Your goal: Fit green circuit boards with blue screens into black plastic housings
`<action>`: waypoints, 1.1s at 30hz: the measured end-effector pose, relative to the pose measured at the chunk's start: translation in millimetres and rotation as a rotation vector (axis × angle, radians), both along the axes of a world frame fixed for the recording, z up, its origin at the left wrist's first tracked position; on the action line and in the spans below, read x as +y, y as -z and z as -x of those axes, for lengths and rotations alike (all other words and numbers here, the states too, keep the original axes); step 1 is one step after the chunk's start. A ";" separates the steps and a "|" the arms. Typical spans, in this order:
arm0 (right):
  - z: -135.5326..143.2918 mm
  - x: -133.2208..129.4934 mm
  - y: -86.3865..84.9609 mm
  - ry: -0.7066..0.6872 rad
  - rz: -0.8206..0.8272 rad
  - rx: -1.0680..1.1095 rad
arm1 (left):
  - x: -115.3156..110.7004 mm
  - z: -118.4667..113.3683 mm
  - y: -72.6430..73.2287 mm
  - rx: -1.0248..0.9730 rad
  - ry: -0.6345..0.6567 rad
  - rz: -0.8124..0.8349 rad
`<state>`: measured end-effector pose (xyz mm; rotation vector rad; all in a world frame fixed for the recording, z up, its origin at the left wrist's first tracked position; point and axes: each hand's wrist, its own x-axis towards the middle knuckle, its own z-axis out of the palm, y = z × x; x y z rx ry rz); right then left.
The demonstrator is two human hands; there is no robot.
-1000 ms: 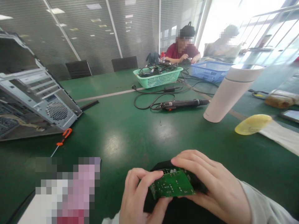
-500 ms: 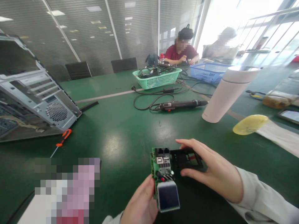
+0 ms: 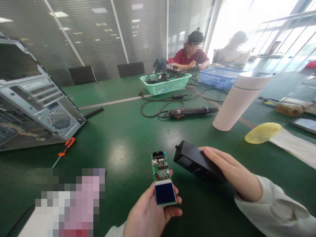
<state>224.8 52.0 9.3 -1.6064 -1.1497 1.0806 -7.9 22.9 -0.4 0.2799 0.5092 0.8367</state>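
My left hand [image 3: 150, 207] holds a green circuit board [image 3: 160, 169] low in the middle of the view. Black sockets line the board's far end, and a small dark display [image 3: 165, 193] with a white top edge sits at its near end. To the right, my right hand [image 3: 234, 174] grips a black plastic housing [image 3: 195, 159], its fingers over the top and its thumb out of sight. The housing is tilted above the green table and stands apart from the board.
An open computer case [image 3: 49, 105] stands at left, with an orange-handled screwdriver [image 3: 66, 148] beside it. Further back lie a black electric screwdriver [image 3: 190, 112], a green basket [image 3: 168, 86] of cables and a blue basket [image 3: 219, 78]. A pale tumbler [image 3: 239, 102] stands at right. Two people sit opposite.
The board in my left hand has moved left and tipped flatter. My right hand has turned the black housing over, so its closed outer side now shows, and it is further from the board.
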 end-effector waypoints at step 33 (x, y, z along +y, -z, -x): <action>-1.8 -15.4 -13.2 -0.067 -0.674 -0.893 | 0.9 -0.5 -2.3 0.028 -0.009 -0.003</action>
